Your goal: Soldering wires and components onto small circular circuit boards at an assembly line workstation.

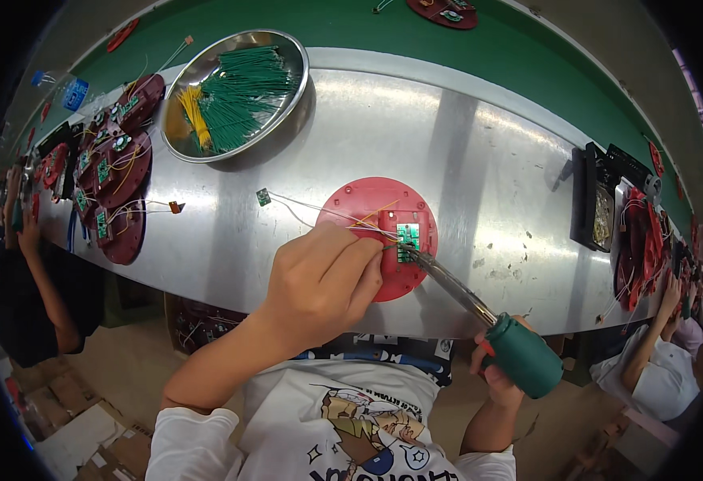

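A round red plastic disc (pixel 343 199) lies on the metal bench in front of me, with a small green circuit board (pixel 408 234) on it. My left hand (pixel 319 276) rests over the disc's left side, fingertips pinched on a thin wire end beside the board. In my right hand (pixel 497 378) is a soldering iron (pixel 520 353) with a green handle and a red trigger. Its metal tip meets the lower part of the board, close to my left fingertips. White and yellow wires cross the disc; the white ones lead to a tiny green board (pixel 263 197) lying on the bench.
A steel bowl (pixel 305 60) holds bundles of green wires (pixel 243 96) and a yellow bundle (pixel 193 116). Wired red discs (pixel 123 232) are piled at left; more (pixel 632 256) lie at right beside a black stand (pixel 588 200). Other people work at both sides.
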{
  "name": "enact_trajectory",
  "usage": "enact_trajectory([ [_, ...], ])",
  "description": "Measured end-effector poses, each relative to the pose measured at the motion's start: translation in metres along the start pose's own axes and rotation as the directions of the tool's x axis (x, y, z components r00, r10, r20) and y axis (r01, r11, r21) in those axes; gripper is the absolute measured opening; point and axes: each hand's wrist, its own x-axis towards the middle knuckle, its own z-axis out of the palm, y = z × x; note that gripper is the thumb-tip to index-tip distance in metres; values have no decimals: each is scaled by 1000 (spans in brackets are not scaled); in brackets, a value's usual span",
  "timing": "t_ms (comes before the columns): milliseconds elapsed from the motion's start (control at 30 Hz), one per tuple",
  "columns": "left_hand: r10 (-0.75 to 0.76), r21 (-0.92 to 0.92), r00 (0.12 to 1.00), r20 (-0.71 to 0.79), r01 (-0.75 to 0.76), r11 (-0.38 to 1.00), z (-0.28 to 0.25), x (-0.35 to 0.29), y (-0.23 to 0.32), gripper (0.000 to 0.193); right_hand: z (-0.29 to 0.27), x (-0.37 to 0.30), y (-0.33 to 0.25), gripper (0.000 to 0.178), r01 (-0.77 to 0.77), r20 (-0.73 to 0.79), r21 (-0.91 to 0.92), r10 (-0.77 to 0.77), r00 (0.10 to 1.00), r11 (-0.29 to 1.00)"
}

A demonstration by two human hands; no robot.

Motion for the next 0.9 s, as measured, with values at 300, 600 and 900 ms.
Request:
enact_trajectory([
  [300,21,15,1000,-11,-21,1000,0,1,-2,20,-4,3,-1,40,-56,27,97,53,998,994],
  [600,23,22,1000,-13,-23,999,2,1,-1,20,-8,-5,8,57,-48,-23,237,55,998,970],
  [900,34,65,999,-5,-33,997,0,0,2,21,-7,-7,12,55,12,3,249,-13,1000,968],
])
